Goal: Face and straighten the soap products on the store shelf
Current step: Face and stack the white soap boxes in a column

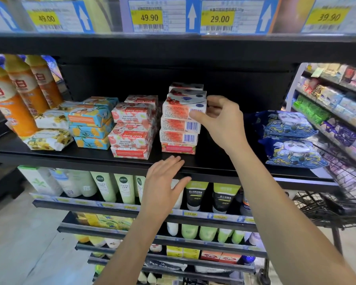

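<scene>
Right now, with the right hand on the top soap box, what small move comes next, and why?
Probably slide the top soap box slightly left to square it with the boxes below. The right hand pinches its right end, which seems to overhang them. The left hand hovers open by the shelf edge, free to steady them.

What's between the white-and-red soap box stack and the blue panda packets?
The right hand, pinching the top white-and-red soap box, over bare black shelf; head view.
</scene>
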A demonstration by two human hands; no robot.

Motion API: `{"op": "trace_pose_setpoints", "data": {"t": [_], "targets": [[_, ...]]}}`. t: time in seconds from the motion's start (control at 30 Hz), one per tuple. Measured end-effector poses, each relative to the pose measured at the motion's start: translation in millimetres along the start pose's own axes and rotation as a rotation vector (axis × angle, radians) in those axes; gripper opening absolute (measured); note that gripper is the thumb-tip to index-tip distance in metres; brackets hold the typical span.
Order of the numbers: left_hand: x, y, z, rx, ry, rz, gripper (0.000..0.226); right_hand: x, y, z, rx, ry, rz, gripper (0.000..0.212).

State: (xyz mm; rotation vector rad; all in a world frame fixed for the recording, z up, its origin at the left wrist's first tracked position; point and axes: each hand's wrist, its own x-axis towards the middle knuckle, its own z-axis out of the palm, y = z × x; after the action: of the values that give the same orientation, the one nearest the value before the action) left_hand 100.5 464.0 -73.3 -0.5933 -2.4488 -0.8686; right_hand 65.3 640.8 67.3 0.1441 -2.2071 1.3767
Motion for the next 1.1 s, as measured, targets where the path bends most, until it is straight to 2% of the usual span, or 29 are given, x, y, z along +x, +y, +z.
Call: {"op": "trace_pose_setpoints", "data": {"t": [0.13, 0.27, 0.33, 0.47, 0.6, 0.8, 0.9, 1.03, 1.1], "targets": [[2.1, 1.0, 1.1, -0.017, 0.046, -0.010, 0.050, -2.0, 11.2, -1.5, 0.028, 0.027, 0.032, 0.049], [7.0, 5.2, -4.5, -0.083, 0.073, -0.075, 0.048, 10.4, 43.5, -17.7, -0.028, 0.181, 0.084, 0.042], [10.5, 6.4, -8.1, -0.118, 0.051, -0.117, 0.049, 20.5, 59.2, -28.1, -0.105, 0.211, 0.109, 0.045], [16.3, 6.8, -12.2, -0.163, 0.018, -0.172, 0.049, 50.1, 85.8, -38.1, -0.227, 0.115, 0.152, 0.053], [17.2, 9.1, -12.8, -0.195, 0.019, -0.206, 0.047, 83.3, 107.5, -36.5, -0.252, -0.011, 0.294, 0.064], [19.0, 10.5, -11.9, -0.204, 0.020, -0.229, 0.047, 118.6, 127.8, -33.5, -0.229, -0.094, 0.413, 0.070], [19.6, 11.5, -12.3, -0.195, 0.017, -0.245, 0.047, 124.8, 133.5, -32.5, -0.270, -0.053, 0.406, 0.068], [19.2, 13.7, -14.2, -0.193, 0.012, -0.258, 0.047, 117.9, 123.7, -33.1, -0.390, 0.022, 0.312, 0.052], [18.8, 14.5, -15.4, -0.195, 0.011, -0.261, 0.046, 113.3, 116.9, -31.0, -0.458, 0.083, 0.247, 0.052]]}}
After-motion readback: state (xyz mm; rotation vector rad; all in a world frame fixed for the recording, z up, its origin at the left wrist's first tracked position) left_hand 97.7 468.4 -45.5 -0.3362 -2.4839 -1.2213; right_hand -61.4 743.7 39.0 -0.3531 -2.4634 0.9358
